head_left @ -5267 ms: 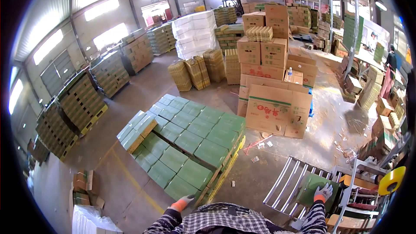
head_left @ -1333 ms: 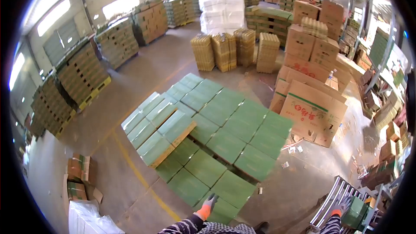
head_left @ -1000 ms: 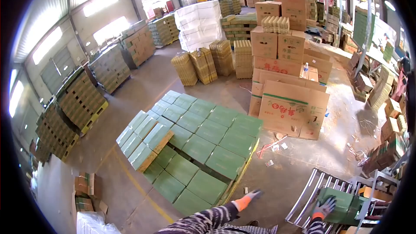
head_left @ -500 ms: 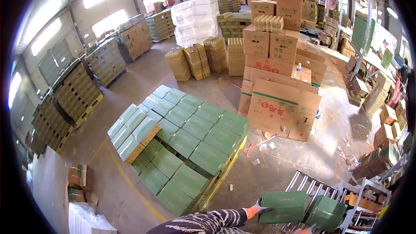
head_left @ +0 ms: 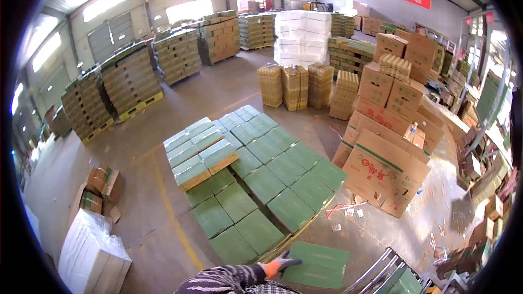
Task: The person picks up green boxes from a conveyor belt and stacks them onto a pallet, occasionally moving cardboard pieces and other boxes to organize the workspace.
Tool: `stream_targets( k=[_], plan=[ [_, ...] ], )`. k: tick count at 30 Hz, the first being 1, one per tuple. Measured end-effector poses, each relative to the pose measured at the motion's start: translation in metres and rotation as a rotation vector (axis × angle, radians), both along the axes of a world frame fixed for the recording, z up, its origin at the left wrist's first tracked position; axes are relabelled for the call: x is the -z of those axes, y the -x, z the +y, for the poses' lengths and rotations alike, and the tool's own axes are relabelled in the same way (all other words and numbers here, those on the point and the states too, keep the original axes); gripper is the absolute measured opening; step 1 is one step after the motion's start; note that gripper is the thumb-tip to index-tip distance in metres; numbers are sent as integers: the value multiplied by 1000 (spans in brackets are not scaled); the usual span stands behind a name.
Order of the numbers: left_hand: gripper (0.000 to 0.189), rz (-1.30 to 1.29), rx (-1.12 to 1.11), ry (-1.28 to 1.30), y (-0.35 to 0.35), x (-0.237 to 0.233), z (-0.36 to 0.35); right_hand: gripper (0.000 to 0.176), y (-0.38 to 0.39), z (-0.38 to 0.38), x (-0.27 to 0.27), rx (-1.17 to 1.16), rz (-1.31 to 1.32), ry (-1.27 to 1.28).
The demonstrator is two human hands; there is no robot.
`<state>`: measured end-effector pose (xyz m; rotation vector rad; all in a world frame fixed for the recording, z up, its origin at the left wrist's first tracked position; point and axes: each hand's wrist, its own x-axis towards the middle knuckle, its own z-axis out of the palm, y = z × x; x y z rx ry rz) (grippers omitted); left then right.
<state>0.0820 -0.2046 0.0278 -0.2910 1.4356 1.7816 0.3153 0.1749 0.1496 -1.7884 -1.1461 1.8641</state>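
My left hand (head_left: 283,263), in a grey glove with an orange cuff, is at the left edge of a green carton (head_left: 317,264) and grips it there. The carton is held between the pallet stack and the roller conveyor (head_left: 376,277). My right hand does not show. A second green carton (head_left: 402,284) lies on the rollers at the bottom edge, partly cut off. Left of the held carton stands a low stack of green cartons (head_left: 283,171) on a yellow pallet. Part of an upper layer of cartons (head_left: 204,155) sits on the stack's left side.
Brown cardboard boxes (head_left: 387,171) stand beyond the stack to the right. Bundles of egg trays (head_left: 295,88) are behind. Loaded pallets (head_left: 131,79) line the left wall. A plastic-wrapped white pile (head_left: 92,250) stands at lower left. Scraps (head_left: 348,212) litter the floor.
My view has turned left. My left hand and the green carton have moved left, away from the conveyor and toward the stack. The right hand, partly visible before, is out of view.
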Motion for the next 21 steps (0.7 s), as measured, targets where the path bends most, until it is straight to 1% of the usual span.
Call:
stream_targets(
  k=[1, 2, 3, 4, 5, 6, 7, 8, 9, 10, 11, 12, 13, 14, 15, 17, 18, 21],
  plan=[
    [115, -37, -85, -46, -2, -8, -26, 65, 8, 7, 33, 309, 479, 191],
    [117, -72, -170, -93, -4, -16, -52, 58, 4, 45, 126, 340, 432, 161],
    [118, -85, -238, -135, -4, -16, -76, 55, 26, 8, 90, 277, 438, 151],
    [121, -105, -317, -95, -5, -16, -99, 52, 57, -37, 53, 216, 442, 162],
    [105, -65, -316, -29, -6, -18, -122, 50, 86, -79, 26, 155, 448, 192],
    [92, -68, -361, -198, -4, 29, -156, 50, 112, -117, 1, 90, 458, 221],
    [79, -88, -414, -368, -10, 74, -183, 51, 134, -113, 67, -137, 541, 268],
    [66, -149, -456, -444, -16, 76, -205, 54, 156, -113, 124, -372, 624, 290],
    [55, -219, -511, -519, -13, 65, -228, 54, 179, -133, 150, -396, 595, 305],
    [55, -291, -566, -528, -24, 68, -244, 50, 211, -197, 93, -420, 455, 164],
    [53, 46, -466, -331, -31, 73, -261, 51, 240, -238, 73, -450, 407, 257],
    [56, 0, -602, -276, -21, 37, -271, 54, 261, -259, 97, -539, 379, 286],
    [60, -38, -738, -217, -10, -2, -281, 61, 281, -294, 98, -546, 350, 273],
    [64, -90, -865, -151, 0, -30, -291, 71, 302, -329, 97, -553, 322, 261],
    [64, -109, -882, -152, 7, -32, -310, 79, 323, -372, 83, -542, 309, 269],
    [62, -118, -1032, -160, 17, -27, -348, 88, 361, -422, 109, -593, 293, 257],
    [62, -113, -1003, -118, 23, -2, -374, 91, 379, -447, 119, -617, 292, 260],
    [63, -88, -1006, -132, 52, 5, -432, 91, 429, -511, 139, -666, 272, 278]
  ],
)
